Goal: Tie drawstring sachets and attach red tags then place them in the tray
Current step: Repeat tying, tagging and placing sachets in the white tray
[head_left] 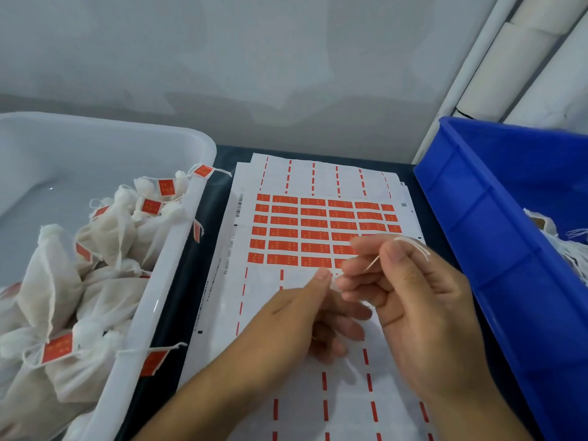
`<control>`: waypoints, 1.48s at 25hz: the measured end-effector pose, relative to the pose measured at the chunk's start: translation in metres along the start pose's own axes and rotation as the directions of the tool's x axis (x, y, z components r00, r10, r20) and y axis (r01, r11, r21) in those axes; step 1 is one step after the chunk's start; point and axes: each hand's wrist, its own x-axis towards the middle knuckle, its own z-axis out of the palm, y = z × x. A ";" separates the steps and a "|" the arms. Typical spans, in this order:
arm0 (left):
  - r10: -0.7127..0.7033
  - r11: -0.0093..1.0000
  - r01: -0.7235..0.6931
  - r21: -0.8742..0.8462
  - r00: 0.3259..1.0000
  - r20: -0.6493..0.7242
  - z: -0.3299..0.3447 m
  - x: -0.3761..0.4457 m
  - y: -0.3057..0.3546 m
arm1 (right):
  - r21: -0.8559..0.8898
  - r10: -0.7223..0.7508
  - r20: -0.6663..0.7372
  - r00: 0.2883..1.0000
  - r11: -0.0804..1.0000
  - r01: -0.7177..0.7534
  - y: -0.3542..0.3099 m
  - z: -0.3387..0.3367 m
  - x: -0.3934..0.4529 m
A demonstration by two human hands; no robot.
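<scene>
Pinching the white drawstring point(413, 246) in the right hand point(423, 310) while the left hand point(305, 316) grips low above the tag sheet point(318, 230), pull evenly to cinch, sachet hidden, tray point(178, 259) left.

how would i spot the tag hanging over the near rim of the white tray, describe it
Start at the white tray left of the sticker sheets, full of tied sachets. Follow its right rim toward the viewer. One red tag dangles outside that rim on a white string, the nearest to the viewer and fully outside the tray.
</scene>
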 end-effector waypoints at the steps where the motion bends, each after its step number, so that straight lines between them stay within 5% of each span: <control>1: -0.037 0.995 0.038 -0.090 0.999 0.017 0.001 0.002 0.000 | 0.001 0.000 0.032 0.999 1.000 0.000 0.000 0.002 -0.002; 4: -0.041 0.947 0.045 -0.319 0.999 0.020 0.001 0.006 -0.001 | -0.028 0.032 0.106 0.994 0.999 -0.029 0.004 0.010 -0.007; 8: -0.007 0.755 0.024 -0.655 1.000 0.029 -0.012 0.005 0.007 | -0.137 0.128 0.160 0.979 0.985 -0.106 0.012 0.013 -0.010; 13: 0.011 0.709 -0.007 -0.705 1.000 0.002 -0.022 -0.002 0.010 | -0.175 0.215 0.117 0.970 0.966 -0.193 0.017 0.008 -0.004; 17: 0.025 0.913 -0.052 -0.404 0.997 -0.073 -0.022 -0.001 0.008 | -0.100 0.335 0.031 0.942 0.939 -0.330 0.021 0.002 -0.001; 22: -0.001 0.937 -0.017 -0.348 0.999 -0.054 -0.022 -0.003 0.010 | 0.014 0.372 -0.013 0.928 0.928 -0.372 0.018 -0.003 0.002; 26: -0.077 0.997 0.082 0.018 0.981 -0.178 -0.019 0.003 0.008 | -0.208 0.225 -0.025 0.974 0.952 -0.225 0.013 -0.006 0.001; 29: 0.150 0.915 -0.103 0.391 0.985 -0.091 -0.014 -0.006 0.008 | -0.453 -0.039 0.090 0.995 0.888 0.076 0.011 -0.005 -0.002; 32: 0.408 0.714 -0.278 0.642 0.911 -0.060 -0.006 -0.009 0.000 | -0.585 -0.145 0.206 0.968 0.775 0.241 0.015 -0.006 -0.006; 34: 0.468 0.623 -0.292 0.726 0.883 -0.047 -0.002 -0.008 -0.002 | -0.636 -0.158 0.242 0.957 0.720 0.279 0.017 -0.005 -0.006; 37: 0.479 0.616 -0.365 0.699 0.877 0.036 -0.003 -0.007 -0.004 | -0.630 -0.124 0.300 0.946 0.719 0.294 0.019 -0.006 -0.005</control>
